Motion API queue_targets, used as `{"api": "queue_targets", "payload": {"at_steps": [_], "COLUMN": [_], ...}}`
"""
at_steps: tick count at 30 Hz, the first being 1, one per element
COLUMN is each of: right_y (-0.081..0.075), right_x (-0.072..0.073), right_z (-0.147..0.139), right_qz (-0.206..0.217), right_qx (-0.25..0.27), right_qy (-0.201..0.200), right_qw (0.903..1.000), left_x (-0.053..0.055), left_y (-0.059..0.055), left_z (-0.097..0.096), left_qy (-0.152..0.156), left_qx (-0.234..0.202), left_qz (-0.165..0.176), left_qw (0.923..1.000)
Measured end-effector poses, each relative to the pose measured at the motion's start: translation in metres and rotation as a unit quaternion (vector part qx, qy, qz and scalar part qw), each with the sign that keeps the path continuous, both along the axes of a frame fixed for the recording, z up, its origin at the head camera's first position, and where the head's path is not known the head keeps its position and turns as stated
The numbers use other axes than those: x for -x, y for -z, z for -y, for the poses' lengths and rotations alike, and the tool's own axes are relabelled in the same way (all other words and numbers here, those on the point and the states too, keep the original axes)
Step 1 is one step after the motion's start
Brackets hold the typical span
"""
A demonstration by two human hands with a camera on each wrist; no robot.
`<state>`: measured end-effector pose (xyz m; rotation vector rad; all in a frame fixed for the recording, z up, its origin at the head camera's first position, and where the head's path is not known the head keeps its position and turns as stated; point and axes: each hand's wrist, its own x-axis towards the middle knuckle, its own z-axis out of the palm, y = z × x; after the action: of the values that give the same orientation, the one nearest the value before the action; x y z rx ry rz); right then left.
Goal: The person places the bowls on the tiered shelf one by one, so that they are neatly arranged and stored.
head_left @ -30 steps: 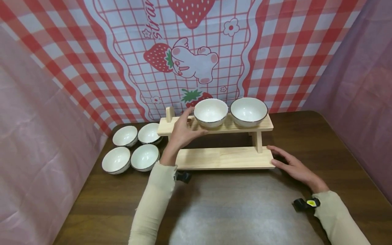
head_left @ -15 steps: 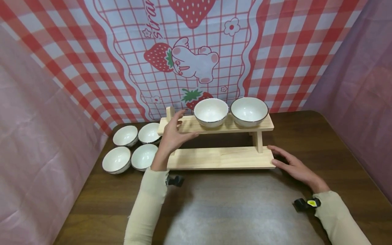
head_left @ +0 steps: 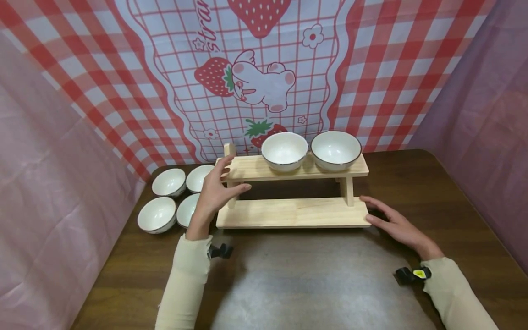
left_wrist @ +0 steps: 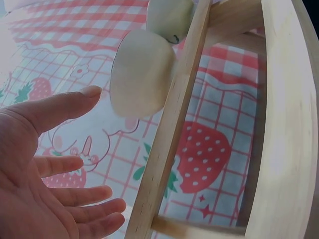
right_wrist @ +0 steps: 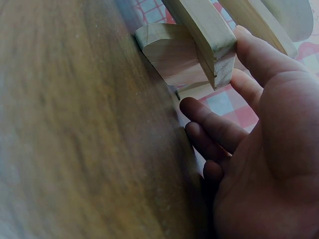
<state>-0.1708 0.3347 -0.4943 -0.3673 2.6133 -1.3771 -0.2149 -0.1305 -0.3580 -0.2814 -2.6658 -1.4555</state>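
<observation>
Head view: two bowls (head_left: 285,151) sit toward the right of the wooden rack's (head_left: 347,191) upper shelf (head_left: 247,169); four more bowls (head_left: 156,215) stand at left on the table (head_left: 123,275). The left hand (head_left: 212,192), thumb and fingers spread wide, holds nothing beside that shelf's left end. The right hand (head_left: 398,227), loosely extended, touches the lower shelf's (head_left: 293,213) right end. The bowls look like glazed ceramic (stiff, slick and breakable, I'd judge), best held by opposite outer sides below the rim; the rack seems light.
</observation>
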Motion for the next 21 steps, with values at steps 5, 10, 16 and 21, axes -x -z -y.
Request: {"api": "queue_targets", "payload": {"at_steps": [5,10,16,21], "right_y": [0.000,0.000,0.000,0.000], "right_x": [0.000,0.000,0.001,0.000], "right_z": [0.001,0.002,0.002,0.001], "right_qz": [-0.002,-0.006,-0.004,0.001], "right_qx": [0.007,0.007,0.007,0.013], "right_qy": [-0.001,-0.002,-0.002,-0.003], "right_qw": [1.0000,1.0000,1.0000,0.9999], "left_x": [-0.006,-0.010,-0.016,-0.023], "left_y": [0.002,0.006,0.013,0.015], "left_z": [0.014,0.028,0.047,0.062], "left_qy": [-0.010,-0.026,-0.048,-0.065], "left_qx": [0.005,0.036,0.045,0.048], "left_qz": [0.001,-0.009,-0.013,-0.004], "left_qw": [0.9999,0.9990,0.9978,0.9967]}}
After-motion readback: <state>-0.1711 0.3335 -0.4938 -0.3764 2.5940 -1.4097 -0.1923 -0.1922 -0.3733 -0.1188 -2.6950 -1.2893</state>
